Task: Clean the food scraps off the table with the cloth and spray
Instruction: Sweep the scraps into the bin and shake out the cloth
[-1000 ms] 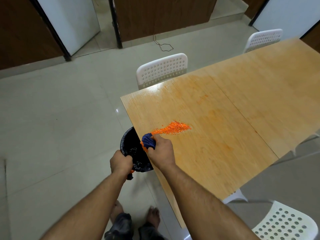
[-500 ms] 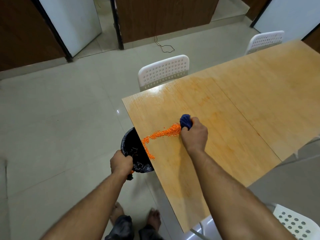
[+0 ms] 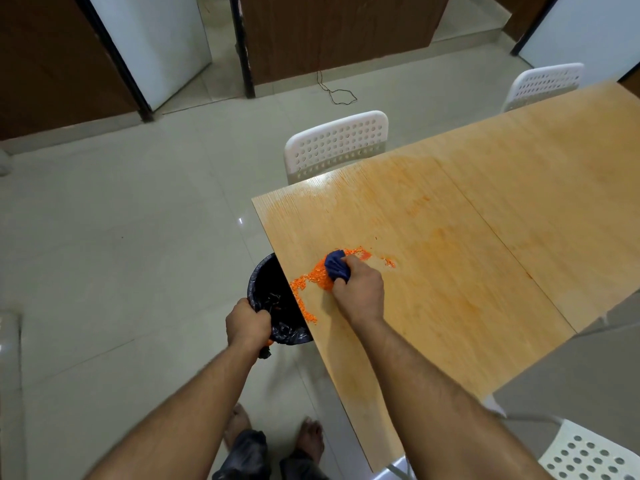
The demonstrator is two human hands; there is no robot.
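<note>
Cloth [image 3: 336,269] back nr table [image 3: 485,254] edge, scraps [image 3: 313,277] bunched, tiled floor [image 3: 121,237]

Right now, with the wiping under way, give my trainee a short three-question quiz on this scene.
1. True or false: the right hand grips a blue cloth on the table.
2. What does the left hand hold? A. a spray bottle B. the rim of the bin lined with a black bag C. a chair
3. Fill in: the orange scraps lie between the cloth and the table's ____.

Key
1. True.
2. B; the bin sits just below the table edge.
3. Edge, next to the bin. A few scraps also lie on the far side of the cloth.
</note>
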